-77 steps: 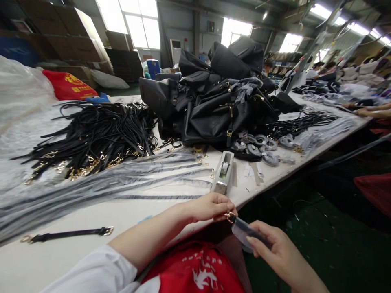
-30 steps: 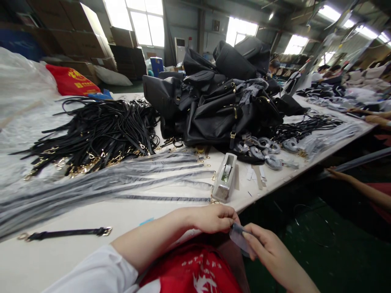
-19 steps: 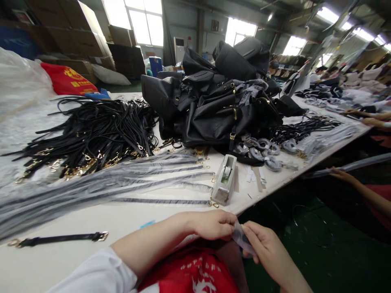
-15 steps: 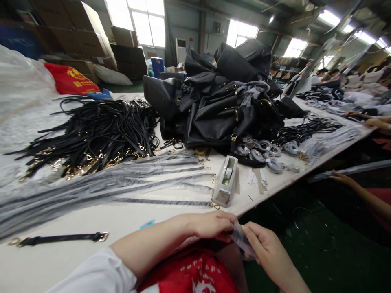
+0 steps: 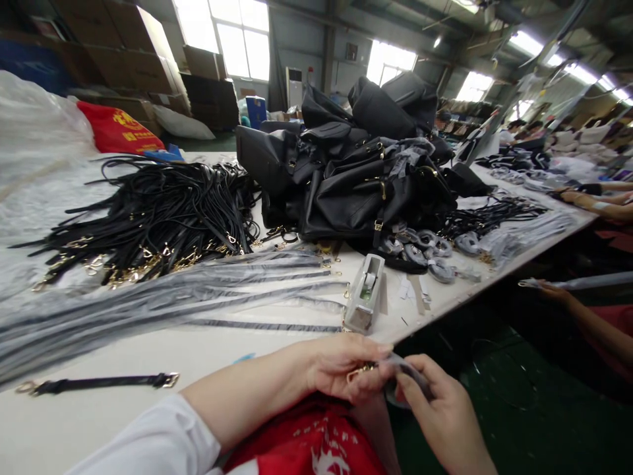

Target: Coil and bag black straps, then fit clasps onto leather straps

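Note:
Over my lap, just off the table's front edge, my left hand (image 5: 349,371) has its palm turned up and fingers curled round the gold-clasped end of a bag strap. Film-wrapped, the greyish strap (image 5: 414,373) runs between both hands. My right hand (image 5: 442,409) pinches it between thumb and fingers, close to the left fingertips. A gold clasp (image 5: 359,371) pokes out at my left palm; the rest of the strap is partly hidden by my fingers. Above the hands stands a tape dispenser (image 5: 364,297). Wrapped straps (image 5: 212,293) lie lengthwise to its left.
Black straps (image 5: 173,211) with gold clasps are heaped at the left. Black bags (image 5: 346,171) pile up behind. Coiled wrapped straps (image 5: 425,251) lie right of centre. A short buckled strap (image 5: 101,384) rests front left. At right, a co-worker's hand (image 5: 554,290) holds a wrapped strap.
My left hand has rolled palm upward, bringing the gold clasp into sight. My right hand has shifted slightly, still pinching the wrapped strap. The co-worker's strap has moved a little.

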Demonstrator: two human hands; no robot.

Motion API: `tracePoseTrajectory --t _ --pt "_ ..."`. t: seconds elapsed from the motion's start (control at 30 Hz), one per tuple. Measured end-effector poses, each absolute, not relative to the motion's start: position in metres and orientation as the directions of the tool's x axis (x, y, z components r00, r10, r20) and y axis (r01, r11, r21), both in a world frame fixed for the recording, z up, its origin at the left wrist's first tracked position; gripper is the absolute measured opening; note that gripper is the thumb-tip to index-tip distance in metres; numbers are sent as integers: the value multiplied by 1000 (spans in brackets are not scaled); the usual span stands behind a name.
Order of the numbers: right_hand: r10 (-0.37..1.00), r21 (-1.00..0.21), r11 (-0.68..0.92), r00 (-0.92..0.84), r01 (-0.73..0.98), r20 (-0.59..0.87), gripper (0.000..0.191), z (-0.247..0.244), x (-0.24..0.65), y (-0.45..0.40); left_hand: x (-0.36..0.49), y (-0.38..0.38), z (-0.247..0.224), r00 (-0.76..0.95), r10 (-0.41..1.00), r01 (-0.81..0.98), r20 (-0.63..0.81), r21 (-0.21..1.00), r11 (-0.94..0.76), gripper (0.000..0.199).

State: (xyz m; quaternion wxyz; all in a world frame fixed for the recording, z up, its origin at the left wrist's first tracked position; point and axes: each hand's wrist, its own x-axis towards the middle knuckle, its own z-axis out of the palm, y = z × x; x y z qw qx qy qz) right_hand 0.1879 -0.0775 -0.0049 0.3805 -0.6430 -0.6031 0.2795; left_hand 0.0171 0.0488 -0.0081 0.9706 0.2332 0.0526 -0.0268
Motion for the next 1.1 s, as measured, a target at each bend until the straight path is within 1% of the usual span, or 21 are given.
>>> tracePoseTrajectory --t 0.07,0.13,0.17,0.23,0.27,0.3,0.33,0.37,0.43,0.5,0.53,0.6,0.67,0.7,0.77,0.8,0.87,0.93,0.97,1.03,1.1 --pt "990 -886 -143 69 442 -125 35 -11 185 -74 20 48 3 974 171 -112 -146 342 933 25" --pt "978 -892 -171 -35 417 -204 34 -16 176 -72 26 48 10 915 360 -280 -183 354 892 22" --pt "974 -890 -153 -88 430 -211 31 -18 171 -73 30 49 13 871 458 -358 -178 409 840 23" --pt "959 -894 -115 -186 433 -214 28 -18 161 -76 37 49 15 737 668 -483 -105 611 628 27" --pt "951 -908 -110 -222 405 -214 30 -16 159 -80 39 49 14 656 754 -489 -28 745 454 29" --pt "949 -925 -111 -237 364 -207 33 -13 159 -84 39 49 13 597 799 -427 71 872 241 29" --pt "956 -939 -116 -219 322 -194 38 -8 162 -89 38 48 12 589 789 -297 176 955 9 30" --pt "969 -949 -125 -171 291 -180 42 -3 167 -93 36 46 10 630 734 -138 253 967 -215 30" --pt "987 -945 -152 -2 289 -159 45 8 184 -100 28 41 8 784 551 89 284 828 -553 32" --pt "979 -909 -169 170 380 -110 43 17 202 -99 21 33 7 886 392 104 247 718 -688 34" --pt "972 -878 -164 223 450 -68 41 20 209 -96 18 28 7 910 341 73 236 719 -691 36" --pt "962 -791 -105 262 603 72 35 21 218 -88 16 19 8 923 324 17 209 817 -576 45" --pt "948 -712 9 220 702 229 28 16 218 -80 18 14 11 907 398 -18 140 955 -295 58" --pt "946 -699 67 177 712 270 28 11 214 -78 18 12 13 896 434 -44 95 991 -125 62" --pt "960 -723 136 91 678 266 36 -1 201 -76 18 10 21 893 450 -112 21 978 177 66" --pt "975 -750 135 47 648 216 38 -8 193 -76 18 9 25 901 434 -141 7 950 277 67" --pt "995 -790 95 -33 605 94 36 -23 173 -75 16 7 35 906 422 -186 16 913 364 65" --pt "995 -804 62 -102 591 1 37 -34 156 -74 15 6 40 850 524 -250 51 915 316 66" --pt "988 -814 57 -151 578 -38 39 -37 149 -74 15 8 40 780 619 -291 91 929 231 66" --pt "971 -837 73 -232 542 -66 38 -37 145 -80 15 18 34 582 776 -306 244 950 -69 65" --pt "958 -858 92 -281 506 -63 31 -30 155 -92 14 33 22 445 775 -177 448 893 -414 64"
